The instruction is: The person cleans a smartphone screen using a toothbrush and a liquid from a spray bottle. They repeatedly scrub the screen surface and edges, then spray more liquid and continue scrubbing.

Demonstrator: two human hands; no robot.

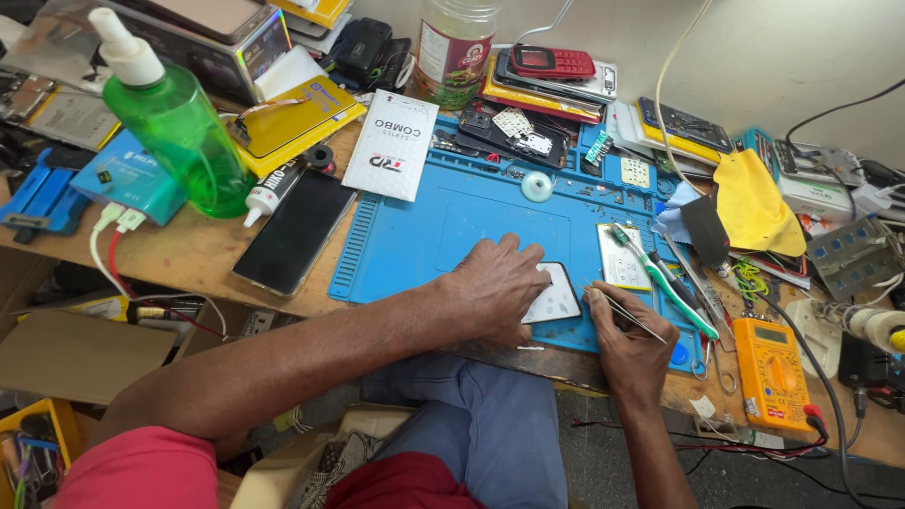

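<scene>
Pinning a small phone part flat under the left hand, the right hand pinches tweezers pointing toward ten o'clock at it.

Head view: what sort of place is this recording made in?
Most likely a small phone repair bench. A blue silicone repair mat covers the wooden table, an orange multimeter lies at its edge, and phones and phone parts are piled along the wall. The right hand holds tweezers beside an opened phone.

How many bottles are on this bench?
2: a green pump bottle at the far left, and a clear jar-like bottle at the back centre. Clutter may hide others.
</scene>
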